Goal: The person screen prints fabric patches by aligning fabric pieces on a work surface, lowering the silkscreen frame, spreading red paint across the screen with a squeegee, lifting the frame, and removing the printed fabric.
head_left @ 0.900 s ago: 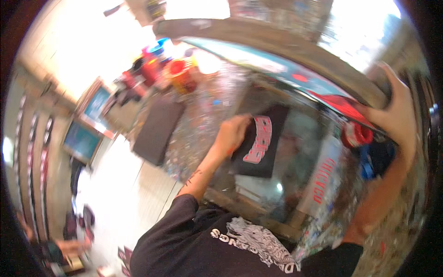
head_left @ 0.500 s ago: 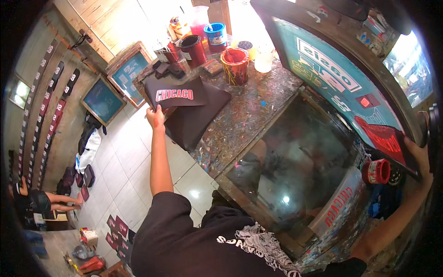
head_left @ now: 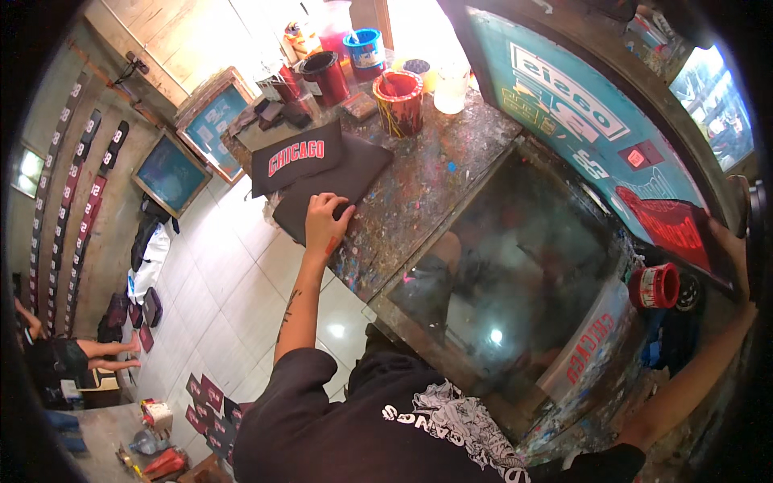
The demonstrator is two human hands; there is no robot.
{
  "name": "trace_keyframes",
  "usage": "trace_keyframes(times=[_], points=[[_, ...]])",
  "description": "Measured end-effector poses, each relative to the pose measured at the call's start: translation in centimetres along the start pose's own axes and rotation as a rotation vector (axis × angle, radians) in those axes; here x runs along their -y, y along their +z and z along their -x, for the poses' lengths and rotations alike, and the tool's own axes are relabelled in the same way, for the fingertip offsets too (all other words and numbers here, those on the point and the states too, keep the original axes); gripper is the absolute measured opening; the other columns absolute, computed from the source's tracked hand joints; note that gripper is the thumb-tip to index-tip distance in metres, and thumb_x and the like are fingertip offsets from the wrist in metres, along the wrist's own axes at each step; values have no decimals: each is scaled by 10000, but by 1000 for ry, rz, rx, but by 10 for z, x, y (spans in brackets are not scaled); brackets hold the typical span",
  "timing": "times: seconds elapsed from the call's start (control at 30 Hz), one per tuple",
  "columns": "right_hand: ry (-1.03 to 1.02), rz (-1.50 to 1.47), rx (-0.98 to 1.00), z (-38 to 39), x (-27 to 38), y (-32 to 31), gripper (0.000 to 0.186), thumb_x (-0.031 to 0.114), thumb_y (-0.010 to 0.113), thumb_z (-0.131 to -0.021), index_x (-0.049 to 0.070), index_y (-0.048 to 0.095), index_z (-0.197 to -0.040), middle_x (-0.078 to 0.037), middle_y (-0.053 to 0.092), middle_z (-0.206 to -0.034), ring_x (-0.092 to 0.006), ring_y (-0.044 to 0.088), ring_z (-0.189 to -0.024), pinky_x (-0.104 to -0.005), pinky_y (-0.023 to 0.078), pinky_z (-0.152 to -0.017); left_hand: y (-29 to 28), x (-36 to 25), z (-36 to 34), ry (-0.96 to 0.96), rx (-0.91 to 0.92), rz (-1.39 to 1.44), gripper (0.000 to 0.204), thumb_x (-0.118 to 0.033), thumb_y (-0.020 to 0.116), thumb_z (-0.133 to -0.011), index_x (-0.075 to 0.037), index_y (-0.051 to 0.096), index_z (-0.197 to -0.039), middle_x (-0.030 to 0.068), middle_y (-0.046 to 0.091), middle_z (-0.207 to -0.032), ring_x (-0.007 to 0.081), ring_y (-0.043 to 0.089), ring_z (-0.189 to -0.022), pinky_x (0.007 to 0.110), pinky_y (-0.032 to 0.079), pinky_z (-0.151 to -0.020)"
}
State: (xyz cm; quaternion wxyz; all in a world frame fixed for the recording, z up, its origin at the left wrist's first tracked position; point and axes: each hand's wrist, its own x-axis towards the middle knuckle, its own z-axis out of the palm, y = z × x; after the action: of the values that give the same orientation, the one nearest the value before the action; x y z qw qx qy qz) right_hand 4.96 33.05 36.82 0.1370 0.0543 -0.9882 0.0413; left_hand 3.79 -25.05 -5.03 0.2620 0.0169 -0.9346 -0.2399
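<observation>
My left hand has its fingers curled on a plain dark piece on the paint-spotted bench. Just beyond it, a dark panel printed with red-and-white lettering lies on top. My right hand grips the wooden frame of a raised printing screen, which has white stencilled shapes and a red patch of ink at its lower end. Below the screen is the glass printing surface, with a clear strip bearing red lettering along its right.
Paint tubs stand at the back of the bench; a red can sits by my right forearm. Framed screens lean at the left. A person sits at the far left beside printed strips on the wall. Small printed pieces hang below.
The lettered panel went from the glass to the pile on the bench's left. My left hand has since released it and moved right onto the piece beneath. The screen remains raised.
</observation>
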Motion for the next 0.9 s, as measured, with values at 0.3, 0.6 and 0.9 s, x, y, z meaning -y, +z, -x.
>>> trace_keyframes(times=[0.3, 0.6, 0.9], points=[[-73, -111, -31, -3, -3, 3, 553, 326, 925, -719, 1, 692, -1102, -118, 714, -1000, -214, 634, -913, -376, 497, -872, -10, -2, -14, -118, 156, 70, 205, -265, 766, -872, -83, 771, -966, 78, 721, -986, 290, 658, -950, 410, 534, -853], [-70, 266, -156, -15, -130, 32, 917, 380, 877, -748, 70, 485, -1516, -199, 556, -1404, -297, 549, -1301, -410, 420, -1108, -34, -66, -17, 322, 248, -324, 194, -56, 610, -915, -14, 660, -1097, 167, 721, -925, 327, 707, -887, 421, 573, -717], [108, -147, 54, -2, 20, -10, 720, 461, 869, -732, 0, 674, -1251, -205, 722, -1150, -264, 693, -1047, -371, 515, -967, 3, -189, 6, -214, 549, 738, 168, -97, 708, -975, 50, 743, -1048, 24, 742, -859, 66, 653, -759, 236, 509, -664]])
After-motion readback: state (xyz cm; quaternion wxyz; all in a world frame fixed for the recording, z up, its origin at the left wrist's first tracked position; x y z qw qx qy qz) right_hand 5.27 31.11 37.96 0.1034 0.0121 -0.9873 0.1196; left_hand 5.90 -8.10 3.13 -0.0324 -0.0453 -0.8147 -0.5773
